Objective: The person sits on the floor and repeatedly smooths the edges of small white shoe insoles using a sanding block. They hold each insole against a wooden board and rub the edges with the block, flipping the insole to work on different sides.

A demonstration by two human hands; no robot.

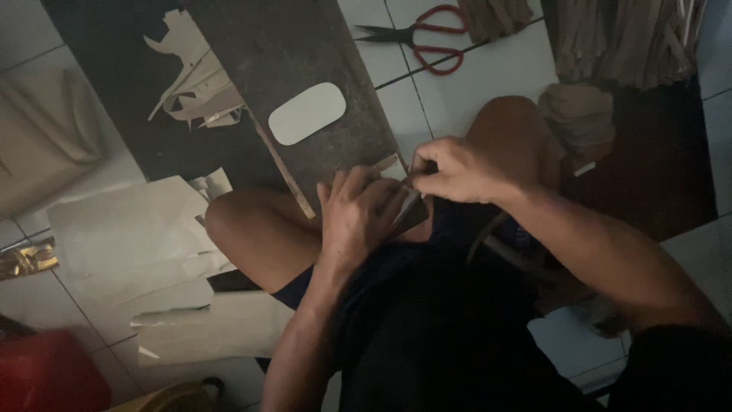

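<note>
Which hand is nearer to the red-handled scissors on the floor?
Right. The right hand lies below the red-handled scissors, almost straight under them, while the left hand sits lower and farther left on the dark board.

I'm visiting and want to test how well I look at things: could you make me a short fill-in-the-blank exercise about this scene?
1. The scissors lying on the tiled floor have handles coloured ____.
2. The pale rounded cutout lies on a dark ____.
3. The left hand and right hand meet over the person's ____.
4. The sheets of pale paper lie on the ____ side of the picture.

Missing words: red; board; lap; left
</note>
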